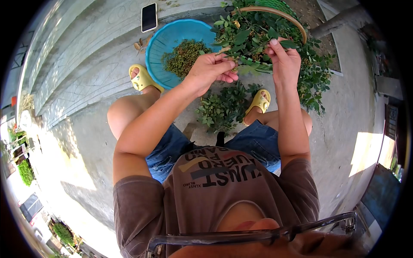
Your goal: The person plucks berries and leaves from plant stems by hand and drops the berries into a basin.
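Observation:
My left hand [211, 70] is closed in a pinch over the right rim of a blue plastic basin [157, 53], with a few small green berries showing at its fingertips. A heap of small green and brownish berries [185, 59] lies inside the basin. To the right, my right hand [284, 61] pinches a leafy branch [258, 41] between thumb and fingers. Its leaves extend toward my left hand. Behind both hands, a basket with a curved tan handle [275, 11] is piled with more leafy, berry-bearing branches [238, 30]. Some of the held stem is hidden by fingers and leaves.
A smartphone [149, 17] lies on the concrete step beyond the basin. Cut leafy sprigs [223, 107] lie on the ground between my feet, which wear yellow slippers [144, 78]. More foliage [312, 81] spills down at the right. Concrete steps [81, 56] rise at the left.

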`<state>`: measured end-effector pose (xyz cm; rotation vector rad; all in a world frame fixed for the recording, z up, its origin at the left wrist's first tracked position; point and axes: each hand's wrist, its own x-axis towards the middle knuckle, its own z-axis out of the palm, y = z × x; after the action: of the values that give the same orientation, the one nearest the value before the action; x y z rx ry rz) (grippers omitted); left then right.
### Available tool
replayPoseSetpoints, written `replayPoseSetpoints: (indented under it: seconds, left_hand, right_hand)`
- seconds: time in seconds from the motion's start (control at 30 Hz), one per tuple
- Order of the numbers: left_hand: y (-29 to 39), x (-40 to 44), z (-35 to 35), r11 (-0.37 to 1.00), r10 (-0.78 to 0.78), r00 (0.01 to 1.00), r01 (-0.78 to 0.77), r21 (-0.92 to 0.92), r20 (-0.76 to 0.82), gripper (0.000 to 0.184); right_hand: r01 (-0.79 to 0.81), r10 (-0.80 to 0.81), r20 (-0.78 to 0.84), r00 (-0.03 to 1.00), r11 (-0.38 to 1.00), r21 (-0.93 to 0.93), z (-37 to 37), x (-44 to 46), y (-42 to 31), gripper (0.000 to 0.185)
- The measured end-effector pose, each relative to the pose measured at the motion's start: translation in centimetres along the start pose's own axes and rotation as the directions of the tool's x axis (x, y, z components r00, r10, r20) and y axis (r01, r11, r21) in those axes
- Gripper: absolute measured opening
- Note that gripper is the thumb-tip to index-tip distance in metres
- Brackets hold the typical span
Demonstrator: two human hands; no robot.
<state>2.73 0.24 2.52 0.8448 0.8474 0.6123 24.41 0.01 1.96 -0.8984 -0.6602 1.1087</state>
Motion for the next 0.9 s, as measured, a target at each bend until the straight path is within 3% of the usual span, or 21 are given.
replayPoseSetpoints:
  seconds: [0.13, 0.53, 0.57, 0.63, 0.77, 0.9]
  left_hand:
    - [0.1, -0.2, 0.2, 0.991, 0.068, 0.998, -0.065, 0.117, -0.017, 0.016]
    - [-0.8, 0.4, -0.5, 0.845, 0.166, 0.985, -0.113, 0.523, -0.055, 0.026]
    - [-0.6, 0.3, -0.4, 0.845, 0.164, 0.985, -0.113, 0.523, -0.052, 0.026]
    - [-0.3, 0.1, -0.4, 0.967, 0.094, 0.995, -0.082, 0.243, -0.040, 0.021]
    - [0.1, 0.3, -1.4, 0.987, 0.021, 1.000, -0.022, 0.160, 0.008, 0.017]
    - [0.5, 0.2, -2.0, 0.996, 0.026, 1.000, -0.024, 0.087, -0.016, 0.016]
  right_hand:
    - [0.084, -0.083, 0.014, 0.996, 0.989, -0.120, 0.4, -0.4, -0.4, 0.010]
    - [0.082, -0.070, 0.065, 0.995, 0.973, -0.214, 0.1, -0.3, -0.2, 0.014]
    - [0.083, -0.071, 0.062, 0.996, 0.973, -0.215, -0.1, -0.2, 0.0, 0.014]
    - [-0.024, 0.024, -0.004, 1.000, 0.993, -0.116, -0.5, 0.2, 0.3, 0.013]
    - [0.018, -0.018, -0.004, 1.000, 0.996, 0.088, -2.1, 1.5, -0.7, 0.010]
    - [-0.002, 0.003, -0.050, 0.999, 1.000, 0.020, -2.2, 1.6, -2.0, 0.013]
